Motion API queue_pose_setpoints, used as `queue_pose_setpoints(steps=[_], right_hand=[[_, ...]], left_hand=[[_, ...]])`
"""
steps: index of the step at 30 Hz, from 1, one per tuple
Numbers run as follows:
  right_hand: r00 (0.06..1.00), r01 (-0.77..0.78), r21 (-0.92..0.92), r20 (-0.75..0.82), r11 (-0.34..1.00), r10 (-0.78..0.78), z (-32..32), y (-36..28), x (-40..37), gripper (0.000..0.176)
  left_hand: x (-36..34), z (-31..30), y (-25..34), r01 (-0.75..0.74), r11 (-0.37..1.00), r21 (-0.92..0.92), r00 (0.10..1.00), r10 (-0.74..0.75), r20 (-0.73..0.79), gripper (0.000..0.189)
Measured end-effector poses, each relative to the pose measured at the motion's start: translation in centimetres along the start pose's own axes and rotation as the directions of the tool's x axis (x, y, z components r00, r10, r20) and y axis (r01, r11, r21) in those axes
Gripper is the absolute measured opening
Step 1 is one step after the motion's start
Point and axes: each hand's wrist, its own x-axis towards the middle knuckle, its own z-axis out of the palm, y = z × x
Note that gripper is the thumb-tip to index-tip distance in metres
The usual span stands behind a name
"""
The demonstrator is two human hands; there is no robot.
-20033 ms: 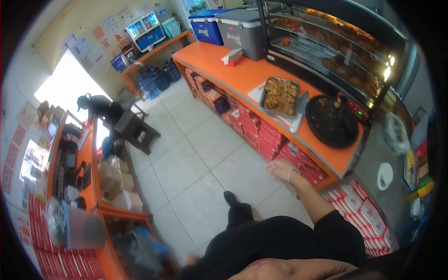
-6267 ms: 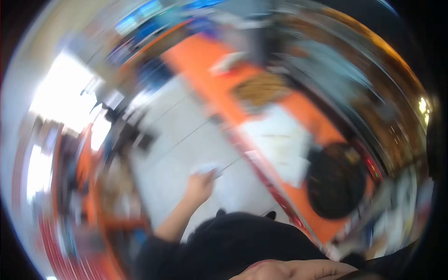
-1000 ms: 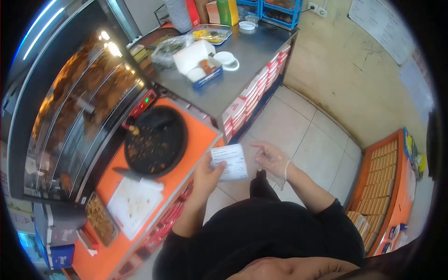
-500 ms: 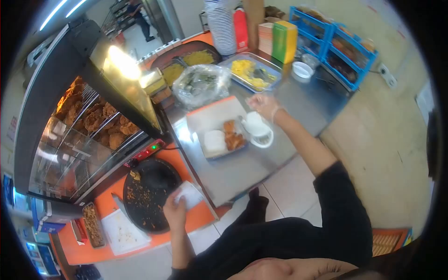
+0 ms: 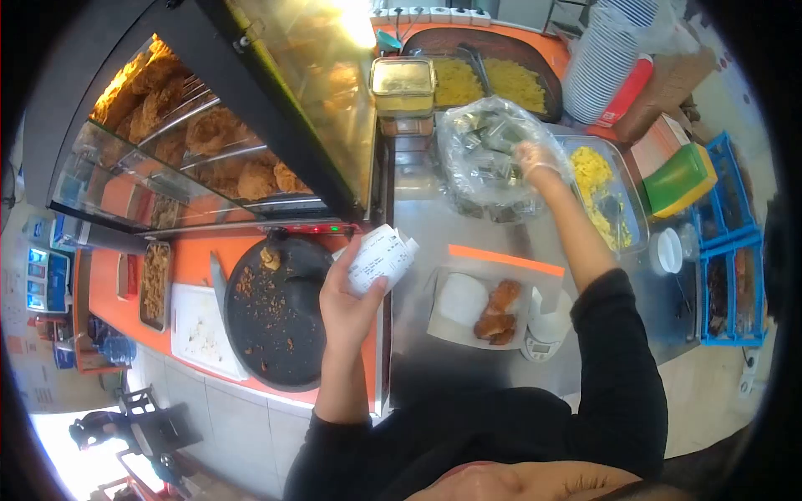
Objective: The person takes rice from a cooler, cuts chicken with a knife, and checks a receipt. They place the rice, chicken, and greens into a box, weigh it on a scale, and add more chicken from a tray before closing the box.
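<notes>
Several printed receipts (image 5: pixel 386 260) are held by my left hand (image 5: pixel 347 311), its thumb across their lower part, above the counter edge. My right hand (image 5: pixel 539 163), in a clear plastic glove, is at the right side of a clear plastic bag (image 5: pixel 486 125) with dark green packets in it. Glare and blur hide whether its fingers close on anything. Nearer me lies an open paper food box (image 5: pixel 535 271) with an orange edge, holding white rice (image 5: pixel 461 298) and browned fried chicken pieces (image 5: pixel 499 321). A white kitchen scale (image 5: pixel 541 349) touches or adjoins its right side.
A metal tray of yellow scrambled egg (image 5: pixel 591 169) stands right of the bag. Left are a glass warming cabinet (image 5: pixel 292 108) with fried chicken, a round black board (image 5: pixel 276 334) with crumbs and a knife (image 5: pixel 219 280). Stacked cups (image 5: pixel 597 75) and blue racks (image 5: pixel 728 242) stand at the right.
My view has turned left. My right hand has moved from beside the food box to the plastic bag. The receipts in my left hand have come up, their print now facing me.
</notes>
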Motion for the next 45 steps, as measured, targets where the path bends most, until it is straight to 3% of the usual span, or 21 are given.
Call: queue_pose_setpoints(steps=[2, 4, 6, 9, 10, 14, 17, 18, 20, 23, 25, 26, 27, 28, 29, 33, 37, 39, 42, 43, 45], right_hand=[[0.917, 0.305, 0.262, -0.339, 0.916, -0.209, -2.2, 0.1, -1.7, 0.019], [0.961, 0.273, 0.810, -0.201, 0.519, -0.191, -7.0, -1.9, -6.5, 0.017], [0.981, 0.108, 0.797, 0.011, 0.594, -0.193, -13.1, -5.9, -16.2, 0.017], [0.679, 0.587, 0.363, 0.266, 0.724, -0.684, -12.3, -7.0, -24.0, 0.019], [0.618, 0.351, 0.282, 0.646, 0.893, -0.447, -10.5, -8.1, -25.7, 0.018], [0.855, 0.476, -0.039, 0.253, 0.879, -0.452, -1.0, -5.4, -29.3, 0.013], [0.676, 0.729, -0.018, 0.177, 0.684, -0.715, -0.5, -4.7, -29.8, 0.012], [0.708, 0.645, -0.120, 0.465, 0.755, -0.531, -2.4, -5.9, -29.8, 0.013], [0.739, 0.659, -0.032, 0.214, 0.751, -0.639, -0.7, -5.2, -30.2, 0.022], [0.637, 0.675, 0.277, 0.248, 0.684, -0.729, -10.1, -2.4, -29.6, 0.022], [0.600, 0.798, 0.281, -0.296, 0.533, -0.743, -11.9, 4.2, -26.8, 0.021], [0.822, 0.566, 0.171, -0.045, 0.806, -0.567, -17.3, 7.7, -25.2, 0.025], [0.883, 0.449, -0.019, -0.140, 0.893, -0.448, -21.5, 12.3, -24.1, 0.016], [0.916, 0.270, 0.199, -0.353, 0.942, -0.188, -23.3, 17.9, -22.5, 0.015], [0.809, 0.302, -0.027, -0.521, 0.953, -0.272, -25.4, 24.4, -20.2, 0.014], [0.877, -0.416, -0.339, -0.393, 0.844, 0.275, -36.6, 39.1, -12.2, 0.024], [0.767, -0.532, -0.241, -0.543, 0.812, 0.341, -42.3, 54.1, -1.1, 0.028], [0.552, -0.653, 0.229, -0.509, 0.722, 0.661, -42.9, 56.3, 2.3, 0.028], [0.588, -0.727, 0.138, -0.380, 0.673, 0.714, -40.7, 62.7, 7.1, 0.034], [0.678, -0.722, -0.272, -0.462, 0.637, 0.572, -39.8, 61.9, 5.2, 0.050], [0.693, -0.692, -0.150, -0.411, 0.706, 0.592, -42.2, 61.4, 4.6, 0.046]], left_hand=[[0.2, -0.6, -0.1, -0.046, 0.999, -0.021, 0.999, 0.046, -0.015, 0.055], [0.2, -1.4, -0.3, -0.081, 0.995, 0.063, 0.996, 0.082, -0.017, 0.052], [-0.1, -1.5, 0.8, -0.174, 0.858, 0.484, 0.984, 0.167, 0.057, 0.038], [-1.0, -1.0, 0.6, -0.059, 0.698, 0.714, 0.988, -0.063, 0.144, 0.028], [-1.7, -0.8, -0.3, -0.049, 0.604, 0.795, 0.960, -0.190, 0.204, 0.025], [-4.2, 2.4, -1.7, -0.187, 0.452, 0.872, 0.826, -0.408, 0.388, 0.028], [-3.9, 4.6, -2.2, -0.300, 0.358, 0.884, 0.815, -0.387, 0.432, 0.040], [-3.6, 5.1, -2.6, -0.262, 0.384, 0.885, 0.812, -0.408, 0.417, 0.041], [-3.7, 6.5, -2.4, -0.330, 0.183, 0.926, 0.812, -0.446, 0.377, 0.040], [-3.9, 5.6, -5.8, -0.421, 0.064, 0.905, 0.836, -0.360, 0.414, 0.040], [-4.2, 4.3, -7.9, -0.436, 0.057, 0.898, 0.837, -0.341, 0.428, 0.038], [-4.2, 4.5, -8.3, -0.419, 0.088, 0.904, 0.826, -0.376, 0.420, 0.036], [-4.4, 4.7, -8.3, -0.401, 0.105, 0.910, 0.822, -0.398, 0.408, 0.036], [-4.6, 5.5, -8.2, -0.386, 0.106, 0.916, 0.820, -0.415, 0.393, 0.036], [-4.9, 6.2, -7.9, -0.367, 0.104, 0.925, 0.825, -0.424, 0.374, 0.036], [-7.2, 11.7, -6.9, -0.271, 0.062, 0.961, 0.851, -0.450, 0.269, 0.036], [-10.5, 19.2, -5.9, -0.160, 0.030, 0.987, 0.871, -0.465, 0.155, 0.035], [-12.2, 22.8, -5.4, -0.122, 0.019, 0.992, 0.872, -0.475, 0.116, 0.035], [-14.5, 26.7, -4.7, -0.086, 0.030, 0.996, 0.876, -0.474, 0.090, 0.035], [-15.4, 27.4, -4.4, -0.072, 0.039, 0.997, 0.871, -0.484, 0.081, 0.035], [-16.8, 27.8, -3.7, -0.044, 0.079, 0.996, 0.868, -0.490, 0.077, 0.034]])
